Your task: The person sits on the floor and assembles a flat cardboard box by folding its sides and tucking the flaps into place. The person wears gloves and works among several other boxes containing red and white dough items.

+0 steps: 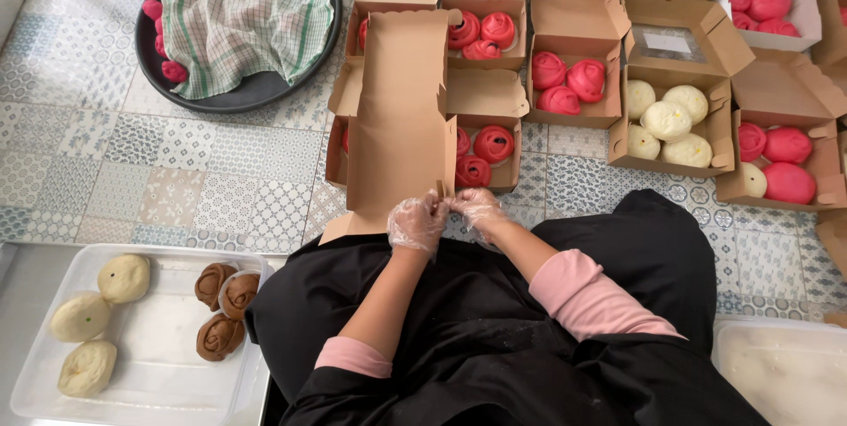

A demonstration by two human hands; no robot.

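While both gloved hands, left hand (416, 221) and right hand (476, 206), are pinching its near corner, the flat cardboard box (401, 117) is stretching lengthwise away from them

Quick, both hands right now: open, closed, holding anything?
Left hand: gloved, fingers pinched shut on the near corner of the flat cardboard box.
Right hand: gloved, fingers pinched on the same box corner, beside the left.
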